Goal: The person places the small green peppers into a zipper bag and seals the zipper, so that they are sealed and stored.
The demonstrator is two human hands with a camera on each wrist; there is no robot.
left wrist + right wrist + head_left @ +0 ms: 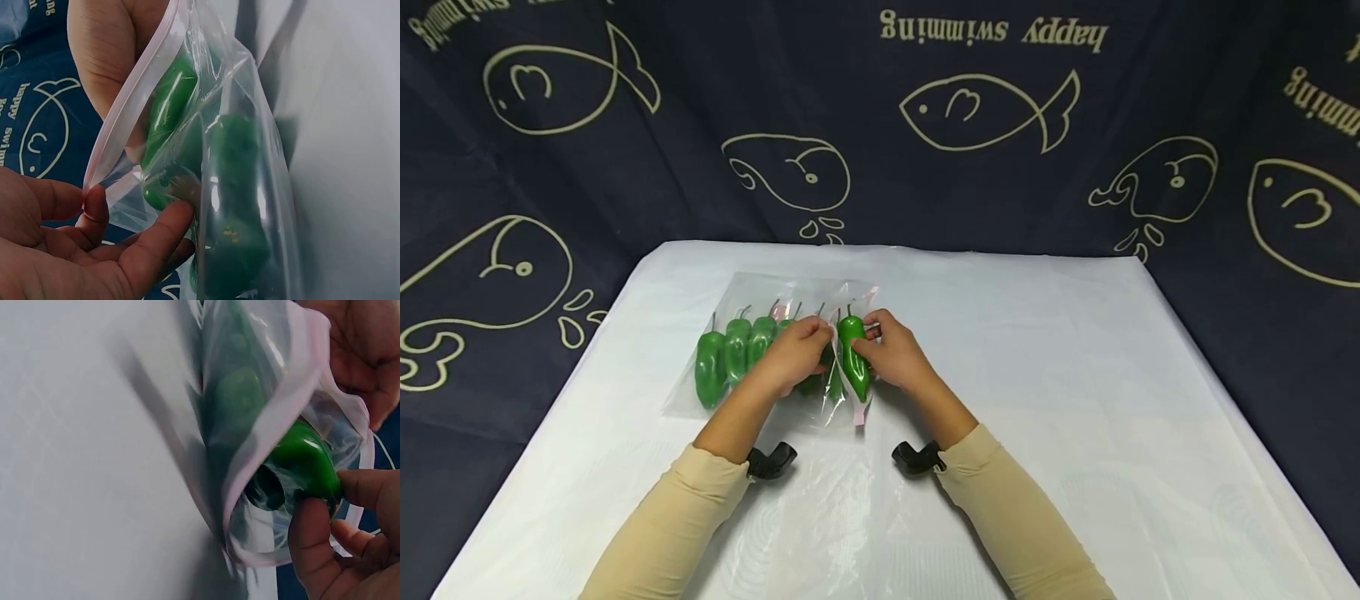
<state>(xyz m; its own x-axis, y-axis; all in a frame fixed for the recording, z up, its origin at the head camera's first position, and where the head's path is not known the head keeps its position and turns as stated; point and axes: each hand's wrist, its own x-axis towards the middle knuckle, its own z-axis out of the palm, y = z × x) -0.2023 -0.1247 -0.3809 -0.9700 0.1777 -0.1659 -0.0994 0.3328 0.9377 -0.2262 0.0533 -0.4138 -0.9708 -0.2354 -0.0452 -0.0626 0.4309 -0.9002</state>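
Note:
A clear zip bag (688,404) with a pink-edged mouth lies on the table, its mouth toward the right. Several green peppers (710,371) with thin stems lie side by side inside it. My left hand (797,354) pinches the bag's rim between thumb and finger; the left wrist view shows this grip at the pink zip edge (119,115). At the mouth, my right hand (891,350) holds one shiny green pepper (853,358). In the right wrist view that pepper (306,459) is partly within the mouth, pinched by thumb and fingers. The left hand covers some bagged peppers.
A white cloth (1075,400) covers the table. Behind and beside it hangs a dark blue curtain (880,208) with fish and whale drawings. A black curved wrist mount (772,461) sits at the left wrist, another mount (917,458) at the right.

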